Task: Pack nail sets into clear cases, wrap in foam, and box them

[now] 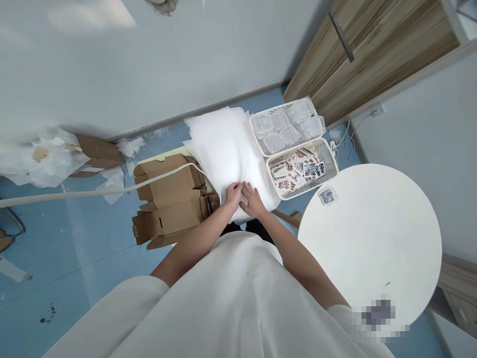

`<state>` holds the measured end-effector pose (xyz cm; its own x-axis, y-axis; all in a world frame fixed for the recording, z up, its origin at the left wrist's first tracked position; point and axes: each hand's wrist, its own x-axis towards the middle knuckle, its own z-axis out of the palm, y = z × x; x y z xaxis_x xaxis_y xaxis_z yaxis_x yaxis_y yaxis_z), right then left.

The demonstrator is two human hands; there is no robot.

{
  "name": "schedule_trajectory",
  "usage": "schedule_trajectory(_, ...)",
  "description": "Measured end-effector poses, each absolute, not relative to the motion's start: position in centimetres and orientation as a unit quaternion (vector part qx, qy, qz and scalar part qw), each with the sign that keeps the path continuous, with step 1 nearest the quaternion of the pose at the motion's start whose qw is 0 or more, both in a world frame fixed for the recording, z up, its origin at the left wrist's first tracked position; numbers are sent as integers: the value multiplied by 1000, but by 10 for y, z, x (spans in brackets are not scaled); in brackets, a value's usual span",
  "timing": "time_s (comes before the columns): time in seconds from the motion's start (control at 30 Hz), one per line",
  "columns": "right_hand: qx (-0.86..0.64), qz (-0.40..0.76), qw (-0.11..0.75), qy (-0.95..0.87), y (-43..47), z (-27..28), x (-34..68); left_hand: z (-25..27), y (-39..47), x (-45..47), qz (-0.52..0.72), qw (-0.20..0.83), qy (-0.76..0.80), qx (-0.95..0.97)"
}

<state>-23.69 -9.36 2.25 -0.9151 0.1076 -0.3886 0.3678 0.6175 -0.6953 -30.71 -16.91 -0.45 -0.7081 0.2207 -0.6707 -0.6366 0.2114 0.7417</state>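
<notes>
A thick stack of thin white foam sheets [227, 139] lies in front of me, with loose, uneven edges at the far left. Over its near part, my left hand [233, 195] is closed in a pinch on a foam sheet; its fingertips point toward my other hand. My right hand [254, 201] rests on the same sheets, palm down and fingers apart, with nothing visible in it. The fingertips of both hands almost meet. Exactly how much of the sheet is pinched is too small to tell.
Flattened cardboard boxes [173, 196] lie left of the sheets, crossed by a white tube [122, 190]. To the right stand a basket of clear plastic boxes [274, 141] and a basket [331, 158] of patterned cards. A round white table [372, 223] bears a small clear case [328, 196].
</notes>
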Motion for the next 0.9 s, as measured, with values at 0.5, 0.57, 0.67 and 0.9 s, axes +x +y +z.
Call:
schedule_trajectory(0.5, 221, -504, 37, 834, -45, 45, -282, 24, -175, -288, 634, 321, 692, -125)
schedule_trajectory(0.57, 182, -436, 50, 880, -42, 51, -288, 27, -176, -288, 630, 328, 696, -103)
schedule_trajectory(0.67, 101, -321, 61, 940, -38, 61, -290, 30, -182, -292, 602, 305, 729, -113)
schedule_trajectory(0.9, 4, -209, 67, 976, -38, 94, -276, 25, -189, -308, 538, 293, 778, -139)
